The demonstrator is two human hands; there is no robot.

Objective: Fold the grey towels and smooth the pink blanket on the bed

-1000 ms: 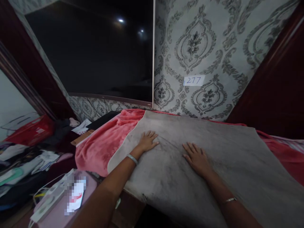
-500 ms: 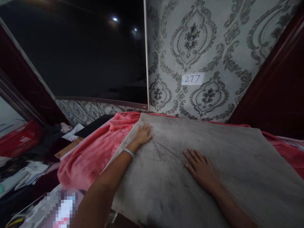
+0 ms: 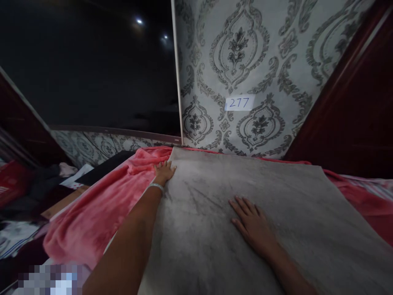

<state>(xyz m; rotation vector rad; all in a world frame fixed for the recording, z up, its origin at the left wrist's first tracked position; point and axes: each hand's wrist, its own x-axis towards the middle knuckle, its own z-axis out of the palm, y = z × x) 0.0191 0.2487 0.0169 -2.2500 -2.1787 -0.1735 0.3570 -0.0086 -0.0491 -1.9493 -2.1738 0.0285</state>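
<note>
A grey, soft-looking cloth lies spread flat over a pink fleece blanket. Faint creases run across its middle. At the cloth's far left edge rests my left hand, fingers spread, with a bracelet on the wrist. The pink blanket shows right beside those fingers. My right hand lies palm down near the middle of the cloth, its fingers stretched out. Neither hand grips anything. Part of the cloth's left edge is hidden behind my left forearm.
Behind stands a patterned wall with a paper label reading 277. A large dark television screen is at the left, a dark red panel at the right. Clothes and a red bag lie at left.
My left hand has slid left to the cloth's edge, by the pink blanket. My right hand stays on about the same part of the cloth. The view has turned slightly right.
</note>
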